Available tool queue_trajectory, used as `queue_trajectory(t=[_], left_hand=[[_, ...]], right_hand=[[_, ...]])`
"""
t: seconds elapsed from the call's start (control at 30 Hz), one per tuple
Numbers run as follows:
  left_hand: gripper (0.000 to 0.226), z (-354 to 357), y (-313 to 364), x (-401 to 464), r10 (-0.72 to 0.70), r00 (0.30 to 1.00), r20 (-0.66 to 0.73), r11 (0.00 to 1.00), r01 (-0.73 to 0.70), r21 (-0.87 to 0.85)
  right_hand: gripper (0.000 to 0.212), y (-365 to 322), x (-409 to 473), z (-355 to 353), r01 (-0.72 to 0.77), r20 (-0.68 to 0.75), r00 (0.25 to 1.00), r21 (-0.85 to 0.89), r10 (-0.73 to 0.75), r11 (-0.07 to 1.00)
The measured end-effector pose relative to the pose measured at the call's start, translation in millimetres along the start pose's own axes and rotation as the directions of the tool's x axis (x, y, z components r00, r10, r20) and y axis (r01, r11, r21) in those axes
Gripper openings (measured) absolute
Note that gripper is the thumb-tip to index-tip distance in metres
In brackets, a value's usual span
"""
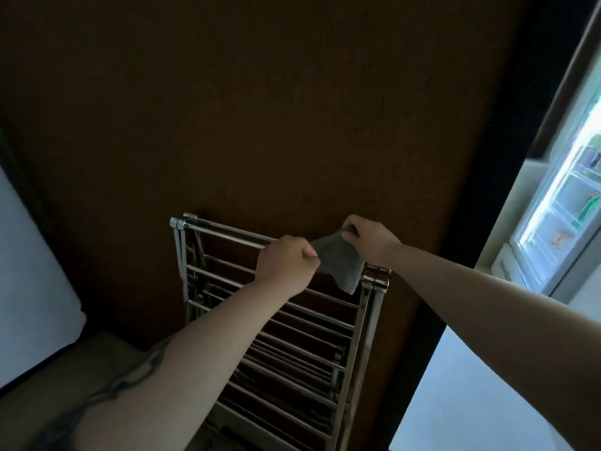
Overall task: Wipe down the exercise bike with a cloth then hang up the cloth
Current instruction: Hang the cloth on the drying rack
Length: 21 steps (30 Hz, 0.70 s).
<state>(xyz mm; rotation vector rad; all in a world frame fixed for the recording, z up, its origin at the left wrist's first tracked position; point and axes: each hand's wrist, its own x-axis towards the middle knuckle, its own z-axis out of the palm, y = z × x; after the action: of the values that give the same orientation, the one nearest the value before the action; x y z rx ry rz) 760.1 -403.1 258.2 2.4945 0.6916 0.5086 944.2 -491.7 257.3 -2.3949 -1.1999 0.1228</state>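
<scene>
hanging the cloth looks like the step in hand; no exercise bike is in view, so i judge the wiping done, though that cannot be checked here. the left hand (286, 263) pinches the cloth's left edge, fingers curled. the cloth (338, 260), small, grey and limp, is draped over the top rail of the metal drying rack (227, 278), near its right corner, one corner hanging down. the right hand (370, 240) pinches its upper right corner. what's left: spreading it and letting go.
</scene>
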Motion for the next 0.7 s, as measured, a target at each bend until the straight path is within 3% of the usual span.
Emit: queue_trajectory(t=[0.1, 0.2, 0.27, 0.4, 0.53, 0.7], left_hand=[[0.015, -0.6, -6.4, 24.2, 0.007, 1.0, 0.001, 1.0, -0.007, 0.01], [0.015, 5.7, -12.9, 35.0, 0.04, 0.999, -0.001, 0.999, -0.04, 0.033], [0.015, 13.1, -16.4, 36.8, 0.05, 0.999, 0.011, 0.998, -0.051, 0.032], [0.015, 26.9, -24.3, 36.1, 0.044, 0.999, 0.029, 0.999, -0.045, 0.021], [0.017, 31.6, -24.1, 34.5, 0.014, 0.999, 0.039, 1.0, -0.015, 0.016], [0.017, 28.5, -15.8, 26.8, -0.006, 0.999, 0.049, 1.0, 0.006, 0.0]], right_hand=[[0.014, 0.3, 15.2, 7.6, 0.003, -0.135, 0.99, -0.244, -0.037, 0.97], [0.019, 5.8, 16.0, 25.3, 0.12, -0.198, 0.933, -0.618, -0.301, 0.777], [0.025, 10.9, 11.6, 34.9, 0.14, -0.184, 0.91, -0.708, -0.371, 0.692], [0.019, 18.4, 4.7, 35.8, 0.126, -0.25, 0.921, -0.538, -0.301, 0.833], [0.017, 21.9, -0.3, 28.5, 0.084, -0.294, 0.944, -0.232, -0.152, 0.969], [0.014, 21.6, -13.5, 16.8, 0.064, -0.292, 0.953, -0.073, -0.083, 0.995]])
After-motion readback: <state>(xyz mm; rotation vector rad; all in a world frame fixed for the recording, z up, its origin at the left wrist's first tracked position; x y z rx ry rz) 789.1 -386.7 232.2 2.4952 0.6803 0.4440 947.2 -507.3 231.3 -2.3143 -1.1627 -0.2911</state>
